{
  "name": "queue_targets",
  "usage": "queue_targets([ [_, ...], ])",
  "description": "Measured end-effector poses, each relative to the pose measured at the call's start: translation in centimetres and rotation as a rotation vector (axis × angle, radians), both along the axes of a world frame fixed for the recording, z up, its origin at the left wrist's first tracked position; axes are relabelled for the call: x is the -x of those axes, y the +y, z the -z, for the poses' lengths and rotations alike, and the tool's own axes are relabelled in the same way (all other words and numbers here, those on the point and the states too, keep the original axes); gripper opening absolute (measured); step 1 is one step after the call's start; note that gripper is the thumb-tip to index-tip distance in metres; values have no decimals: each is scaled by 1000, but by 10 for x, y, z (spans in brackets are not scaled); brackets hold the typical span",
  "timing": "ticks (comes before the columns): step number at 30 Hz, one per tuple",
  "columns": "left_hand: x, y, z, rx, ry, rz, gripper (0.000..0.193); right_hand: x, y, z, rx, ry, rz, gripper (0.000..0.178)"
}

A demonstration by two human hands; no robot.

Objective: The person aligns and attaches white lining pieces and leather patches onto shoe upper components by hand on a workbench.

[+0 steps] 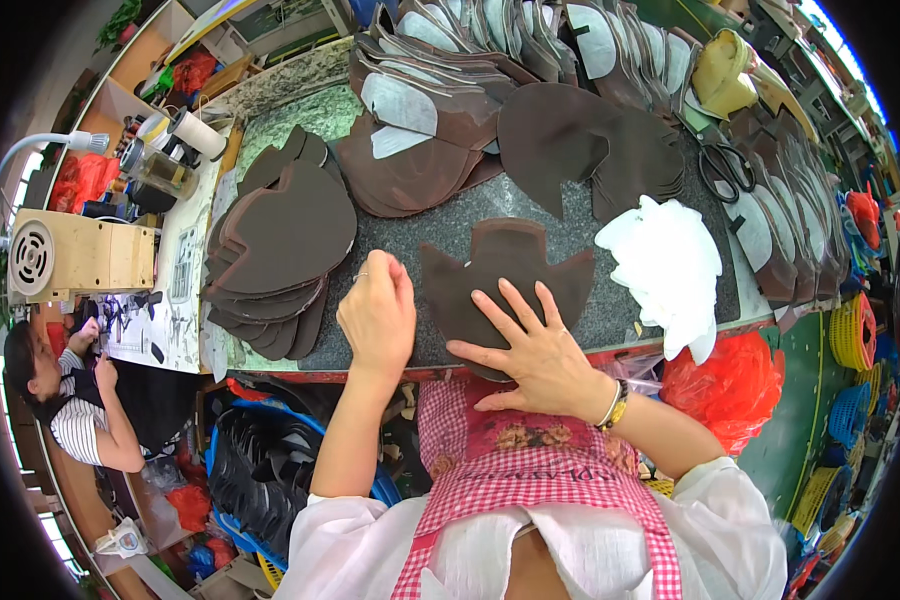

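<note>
My right hand (pixel 532 352) lies spread on a dark brown shoe-upper piece (pixel 455 290), which rests flat on the dark table mat near the front edge. Just left of that piece, my left hand (pixel 378 315) is raised with its fingers curled in; what they may hold is hidden. A stack of similar dark brown pieces (pixel 288 230) sits beyond the left hand. To the right of the brown piece is a pile of white cut pieces (pixel 668 265). Farther back on the mat lie more brown pieces (pixel 555 135), overlapping.
Bundles of brown pieces with pale patches (pixel 440 95) crowd the table's back. Black-handled scissors (pixel 727 172) lie at the right. A red plastic bag (pixel 725 385) hangs below the right edge. A blue basket of dark pieces (pixel 260 470) stands lower left; another person (pixel 95 410) sits beyond.
</note>
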State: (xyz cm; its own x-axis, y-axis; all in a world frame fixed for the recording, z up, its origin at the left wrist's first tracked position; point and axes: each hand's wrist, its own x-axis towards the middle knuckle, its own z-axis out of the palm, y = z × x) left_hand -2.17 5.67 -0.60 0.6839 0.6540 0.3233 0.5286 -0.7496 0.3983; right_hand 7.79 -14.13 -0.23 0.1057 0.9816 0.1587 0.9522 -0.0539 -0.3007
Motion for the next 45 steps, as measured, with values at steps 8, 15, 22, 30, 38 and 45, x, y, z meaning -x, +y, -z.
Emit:
queue_targets([
  [8, 24, -21, -7, -24, 348, 668, 121, -58, 24, 3, -191, 55, -65, 49],
  [15, 26, -46, 16, -233, 121, 796, 63, -72, 31, 25, -200, 207, 129, 56],
  [22, 46, -4, -95, -457, -492, 557, 28, -144, -32, -22, -488, 702, 531, 19],
  [30, 52, 64, -42, -375, -92, 239, 25, -157, -126, -14, -271, 248, 699, 26],
  [38, -73, 68, 29, -442, -62, 363, 39, -140, -123, -15, -125, -96, 472, 35],
  [45, -55, 29, -17, -12, 11, 394, 47, -148, -111, -19, -86, -5, 607, 35],
])
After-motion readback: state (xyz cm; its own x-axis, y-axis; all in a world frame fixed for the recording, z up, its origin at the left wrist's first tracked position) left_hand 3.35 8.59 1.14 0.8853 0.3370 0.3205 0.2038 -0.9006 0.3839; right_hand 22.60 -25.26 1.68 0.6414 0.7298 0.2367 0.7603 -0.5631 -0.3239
